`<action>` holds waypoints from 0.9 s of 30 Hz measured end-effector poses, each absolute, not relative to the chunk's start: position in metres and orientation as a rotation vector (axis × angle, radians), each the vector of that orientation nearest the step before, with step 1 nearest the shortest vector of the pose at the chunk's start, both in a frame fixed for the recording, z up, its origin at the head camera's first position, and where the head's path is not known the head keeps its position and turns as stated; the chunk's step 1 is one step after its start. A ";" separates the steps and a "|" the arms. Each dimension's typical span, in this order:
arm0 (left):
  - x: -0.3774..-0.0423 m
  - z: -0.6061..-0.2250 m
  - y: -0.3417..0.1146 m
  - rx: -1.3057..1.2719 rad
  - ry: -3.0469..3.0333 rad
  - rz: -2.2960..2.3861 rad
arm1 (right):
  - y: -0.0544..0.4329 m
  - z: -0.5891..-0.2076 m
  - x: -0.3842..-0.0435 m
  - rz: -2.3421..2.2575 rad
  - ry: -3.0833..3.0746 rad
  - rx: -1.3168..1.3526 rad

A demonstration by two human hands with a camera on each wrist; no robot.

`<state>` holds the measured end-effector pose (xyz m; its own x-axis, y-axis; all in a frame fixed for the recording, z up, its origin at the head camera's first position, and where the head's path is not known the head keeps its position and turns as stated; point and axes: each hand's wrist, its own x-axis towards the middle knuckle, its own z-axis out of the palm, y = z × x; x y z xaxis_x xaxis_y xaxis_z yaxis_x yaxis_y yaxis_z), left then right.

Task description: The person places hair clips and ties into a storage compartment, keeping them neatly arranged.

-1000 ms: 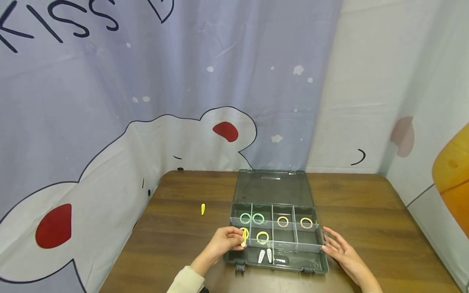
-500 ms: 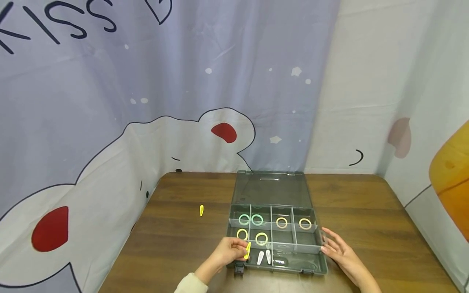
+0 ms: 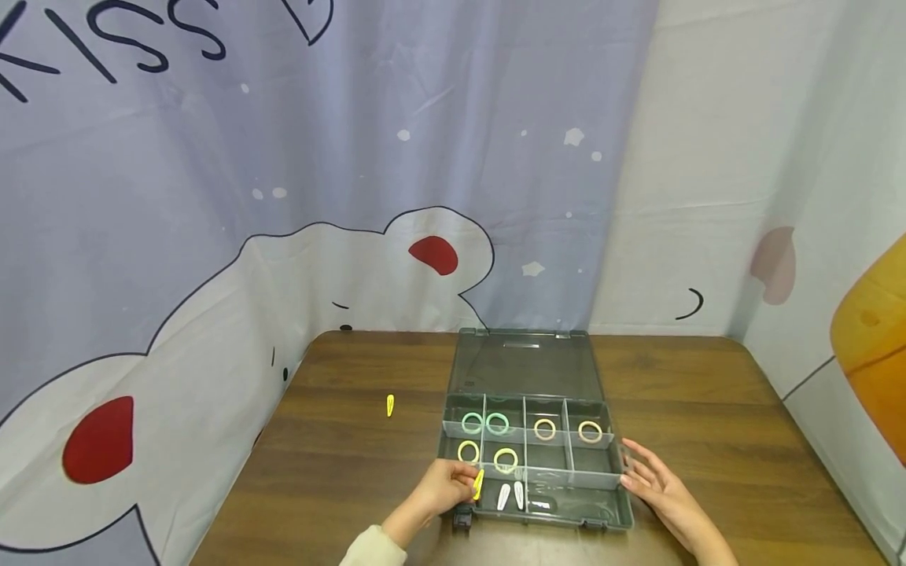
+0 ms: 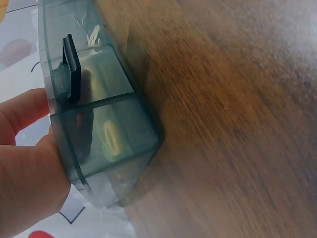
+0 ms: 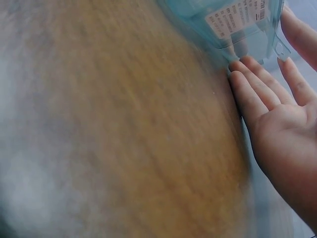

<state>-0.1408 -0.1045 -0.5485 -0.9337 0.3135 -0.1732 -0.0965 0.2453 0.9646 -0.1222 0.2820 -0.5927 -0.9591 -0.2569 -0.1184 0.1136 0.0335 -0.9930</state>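
Observation:
My left hand (image 3: pixel 444 487) pinches a yellow hair clip (image 3: pixel 478 485) between thumb and fingers, low over the front left compartment of a grey-green see-through divided box (image 3: pixel 566 516). Two white hair clips (image 3: pixel 503 497) lie in that compartment, right of the hand. In the left wrist view, the thumb and a finger reach over the wall of the box (image 4: pixel 114 74). My right hand (image 3: pixel 661 491) touches the right side of the box, its fingers fairly straight. In the right wrist view, those fingertips (image 5: pixel 237 75) are right at the box's wall, below a printed label (image 5: pixel 237 20).
The box's lid (image 3: pixel 525 365) lies folded back behind it. Green, yellow and peach hair ties (image 3: pixel 544 438) sit singly in its small compartments. Another yellow hair clip (image 3: pixel 390 406) lies on the wooden table (image 3: pixel 340 440), left of the box. A printed curtain (image 3: pixel 538 165) hangs behind.
My left hand has come down and nearer with the yellow hair clip, from over the left yellow hair tie to the front left compartment. My right hand stays at the box's side.

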 end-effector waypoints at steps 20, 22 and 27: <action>-0.150 -0.530 -0.128 0.228 1.988 1.742 | 0.282 -0.594 -0.121 -1.999 2.080 -0.156; -0.155 -0.527 -0.134 0.236 1.969 1.745 | 0.282 -0.593 -0.121 -1.998 2.082 -0.158; -0.168 -0.519 -0.153 0.240 1.969 1.792 | 0.281 -0.594 -0.122 -2.010 2.066 -0.161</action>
